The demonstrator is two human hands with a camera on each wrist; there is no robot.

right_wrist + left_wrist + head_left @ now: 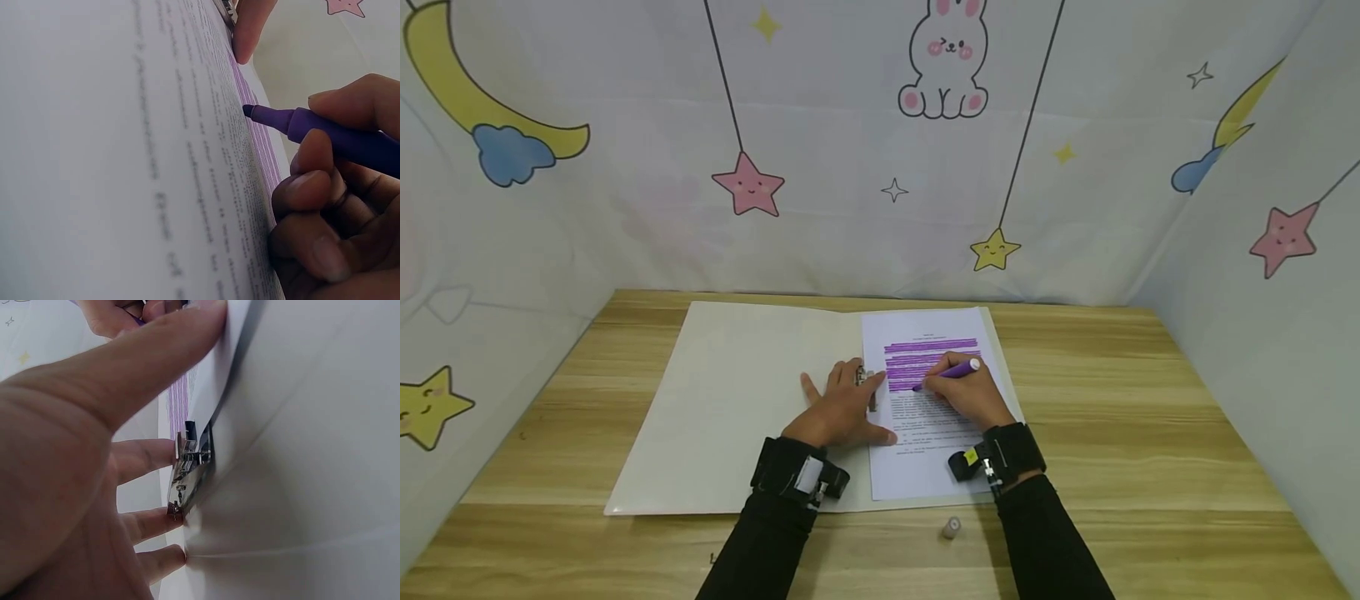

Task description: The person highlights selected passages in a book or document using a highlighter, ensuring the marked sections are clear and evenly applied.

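A printed sheet lies on the right half of an open white folder. Purple strokes cover the lines of its upper half; plain black text runs below them. My right hand grips a purple marker between thumb and fingers, its dark tip at the left end of the lowest purple line. My left hand is spread over the folder's middle, thumb on the sheet's left edge, fingers around the metal clip. In the left wrist view the sheet's edge lifts a little off the folder.
A small grey cap lies on the wooden table in front of the folder, near the right forearm. White cloth walls printed with stars, moons and a rabbit stand behind the table and at both sides.
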